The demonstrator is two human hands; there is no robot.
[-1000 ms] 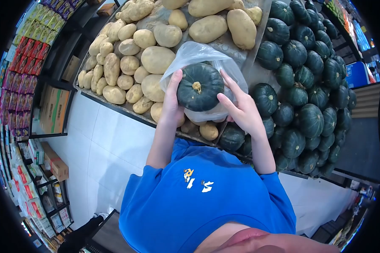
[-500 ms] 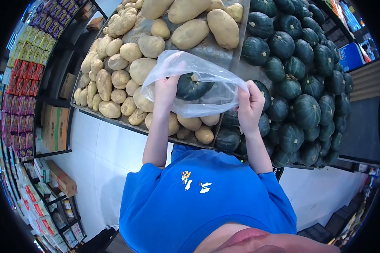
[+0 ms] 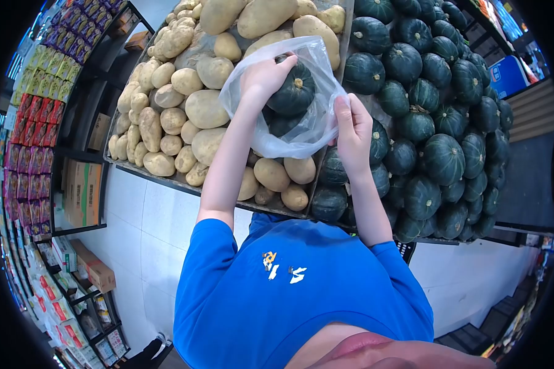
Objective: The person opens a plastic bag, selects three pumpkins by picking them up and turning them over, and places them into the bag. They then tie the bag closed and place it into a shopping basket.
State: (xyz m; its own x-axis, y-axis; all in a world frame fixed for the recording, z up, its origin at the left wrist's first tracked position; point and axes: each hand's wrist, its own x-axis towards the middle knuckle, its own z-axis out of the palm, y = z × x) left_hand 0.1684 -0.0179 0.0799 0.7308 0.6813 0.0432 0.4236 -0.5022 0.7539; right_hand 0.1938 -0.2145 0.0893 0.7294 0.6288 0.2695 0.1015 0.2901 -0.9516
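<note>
A clear plastic bag hangs mouth-up over the potatoes, with a dark green kabocha pumpkin showing in its opening. My left hand reaches over the bag's near rim into the mouth, curled against the pumpkin's upper left side, thumb at its top; the other fingers are partly hidden. At the bag's right edge, my right hand is closed on the plastic, thumb pointing up. Below the pumpkin, another dark green shape shows inside the bag's mouth.
Potatoes fill the left bin, and kabocha pumpkins are piled in the right one, split by a divider. Shelves of packaged goods and a cardboard box stand left. A person's foot shows at lower left.
My left hand has moved up and right, deeper over the bag's mouth. The pumpkin has shifted upward with its stem turned up, and the bag mouth looks rounder. The right hand has shifted slightly left.
</note>
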